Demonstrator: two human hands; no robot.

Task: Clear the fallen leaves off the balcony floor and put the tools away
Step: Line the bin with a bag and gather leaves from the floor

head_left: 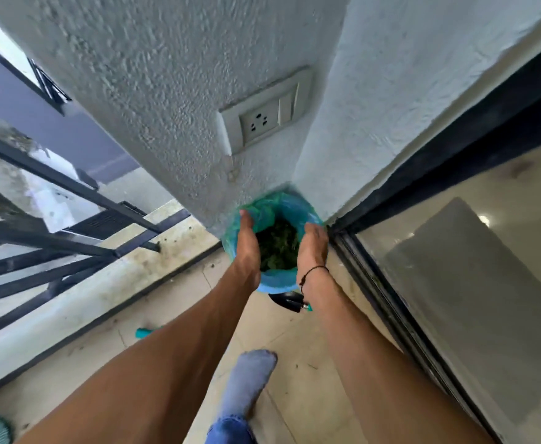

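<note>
Head view looks steeply down at a bin (275, 277) lined with a blue-green bag, standing on the balcony floor (294, 331) right in the corner where two rough white walls meet, just beside the sliding door track. Dark green leaves (278, 248) fill the inside, heaped below the rim. Both hands reach to the mouth of the bin: the left hand (246, 248) lies along the left rim with its fingers straight, fingertips touching the bag's edge, holding nothing; the right hand (314, 248) sits at the right rim with fingers loosely bent over the edge (whether it pinches the bag I cannot tell). My reading is that the leaves are being settled or the liner tidied, and doing that well means pressing the heap down evenly with flat palms, keeping the liner's edge folded over the rim so nothing spills back out. Just behind the bin, toward the person, a small trowel (290, 303) lies flat on the floor, its long axis running roughly left to right, dark blade to the left and teal handle end to the right, partly hidden by the right forearm. Another teal handle (144, 332) peeps out beside the left forearm, pointing left; both tools are not yet put away.
</note>
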